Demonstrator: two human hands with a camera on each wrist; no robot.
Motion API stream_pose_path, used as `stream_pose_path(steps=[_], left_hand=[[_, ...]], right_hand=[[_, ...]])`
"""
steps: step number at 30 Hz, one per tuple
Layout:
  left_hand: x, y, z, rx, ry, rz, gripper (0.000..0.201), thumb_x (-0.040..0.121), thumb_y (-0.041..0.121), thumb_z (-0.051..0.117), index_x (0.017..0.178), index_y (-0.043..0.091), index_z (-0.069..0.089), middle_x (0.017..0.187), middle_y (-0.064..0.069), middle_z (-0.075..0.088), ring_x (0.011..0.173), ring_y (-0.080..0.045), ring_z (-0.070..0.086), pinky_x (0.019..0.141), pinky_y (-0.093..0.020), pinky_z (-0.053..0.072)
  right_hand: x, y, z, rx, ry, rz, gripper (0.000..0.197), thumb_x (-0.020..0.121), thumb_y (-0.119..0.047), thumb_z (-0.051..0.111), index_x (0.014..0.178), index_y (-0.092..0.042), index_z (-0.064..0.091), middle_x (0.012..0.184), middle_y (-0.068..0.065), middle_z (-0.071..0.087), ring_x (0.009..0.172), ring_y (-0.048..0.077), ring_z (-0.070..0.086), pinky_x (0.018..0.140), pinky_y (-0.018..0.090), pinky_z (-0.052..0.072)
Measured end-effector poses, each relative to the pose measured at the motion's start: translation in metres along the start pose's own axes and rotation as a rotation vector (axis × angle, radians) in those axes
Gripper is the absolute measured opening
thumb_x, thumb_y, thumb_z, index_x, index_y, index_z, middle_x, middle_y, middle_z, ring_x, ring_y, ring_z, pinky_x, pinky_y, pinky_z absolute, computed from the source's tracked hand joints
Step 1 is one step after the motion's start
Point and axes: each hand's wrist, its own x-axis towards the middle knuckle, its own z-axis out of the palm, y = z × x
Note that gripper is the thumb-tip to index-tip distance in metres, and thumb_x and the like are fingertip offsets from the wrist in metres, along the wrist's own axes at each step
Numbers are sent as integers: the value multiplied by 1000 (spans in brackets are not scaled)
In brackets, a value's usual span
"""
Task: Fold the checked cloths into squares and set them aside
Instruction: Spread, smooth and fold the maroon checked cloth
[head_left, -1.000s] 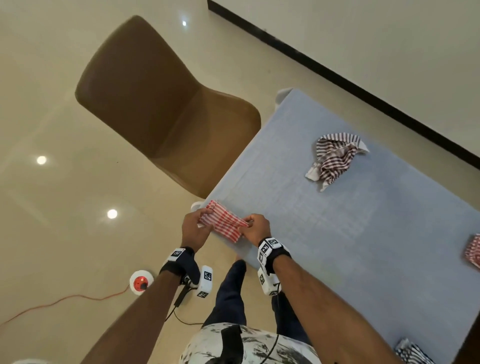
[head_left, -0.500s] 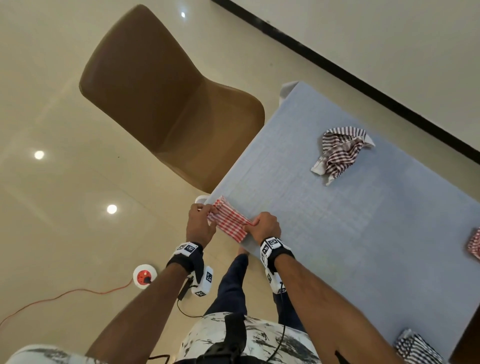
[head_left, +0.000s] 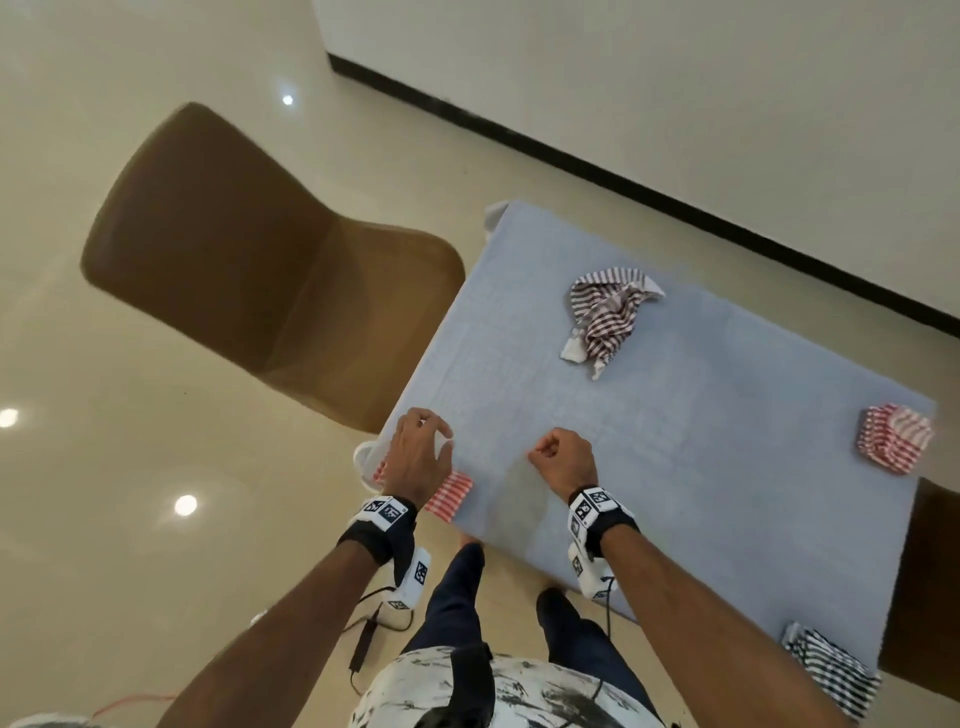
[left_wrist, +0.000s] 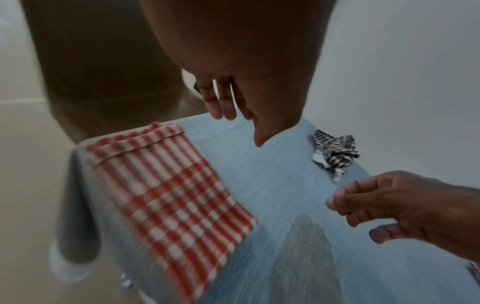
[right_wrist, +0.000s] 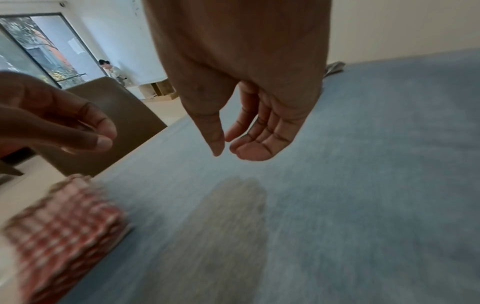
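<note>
A folded red-and-white checked cloth (head_left: 451, 493) (left_wrist: 168, 191) (right_wrist: 62, 230) lies flat at the table's near left corner. My left hand (head_left: 434, 441) (left_wrist: 231, 111) hovers just above it with relaxed fingers, holding nothing. My right hand (head_left: 543, 452) (right_wrist: 228, 146) hangs to the right of the cloth over bare table, loosely curled and empty. A crumpled dark-striped checked cloth (head_left: 605, 317) (left_wrist: 335, 152) lies further back on the table. The wrist views are blurred.
The table (head_left: 701, 467) has a blue-grey cover. A roughly folded red checked cloth (head_left: 891, 439) sits at its right edge and a dark striped cloth (head_left: 831, 670) at the near right corner. A brown chair (head_left: 270, 270) stands against the table's left side.
Both hands have let go of the folded red cloth, which now lies on the corner. The left hand has lifted off it and the right hand has moved away to the right.
</note>
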Motion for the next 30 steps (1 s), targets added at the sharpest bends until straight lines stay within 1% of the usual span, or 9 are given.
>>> stream_pose_path(steps=[3,6,9,13,17,21,24,28,30], left_hand=[[32,27,15,69,-144,151,26,89,24,73,111,17,61,125,-6,56,115,-25,53,94,-39,51],[65,56,30,191,-280,242,39,90,22,73,124,14,57,133,-11,50,121,-30,52,93,-43,54],[90,78,46,370,-401,302,54,92,23,69,141,13,49,146,-13,41,131,-33,47,101,-46,50],[108,85,63,570,-515,291,68,92,28,67,152,18,36,154,-14,29,139,-34,37,110,-48,40],[114,88,65,578,-527,262,62,93,26,64,149,17,39,151,-14,33,135,-33,41,109,-49,42],[122,109,55,442,-456,308,43,97,23,61,139,16,53,145,-9,47,131,-29,49,108,-46,43],[131,150,43,193,-267,477,46,92,14,67,136,12,53,137,-9,53,123,-28,57,100,-44,52],[134,217,26,10,-193,810,63,87,9,69,146,5,45,145,-15,49,136,-30,47,115,-36,41],[131,239,21,45,-227,844,57,88,9,67,142,8,49,136,-11,60,122,-27,58,98,-28,44]], right_hand=[[32,21,-39,-42,144,-15,13,73,-12,79,82,-16,69,83,8,73,86,31,70,79,36,54],[64,31,-72,-117,193,-69,25,76,-10,76,99,-10,67,98,15,66,97,37,63,87,39,46],[91,23,-90,-175,66,-88,42,80,-10,71,121,-15,62,123,18,52,105,36,60,96,39,49],[120,12,-83,-271,-83,-68,60,82,-14,70,139,-18,51,131,19,41,115,40,54,100,45,50],[127,7,-76,-239,88,-22,26,91,-7,61,115,0,64,125,22,52,111,39,56,92,45,52],[112,6,-89,7,304,-105,13,88,-15,72,80,-4,74,85,10,73,78,26,67,74,46,58],[82,-5,-116,120,319,-212,5,89,-18,74,91,-13,73,84,2,75,75,17,69,72,42,59],[39,-20,-172,33,246,-295,35,94,-14,68,126,-19,57,97,6,77,83,22,74,72,40,61],[26,-25,-197,-51,258,-359,29,93,-15,68,121,-22,64,98,2,78,85,21,74,74,39,61]])
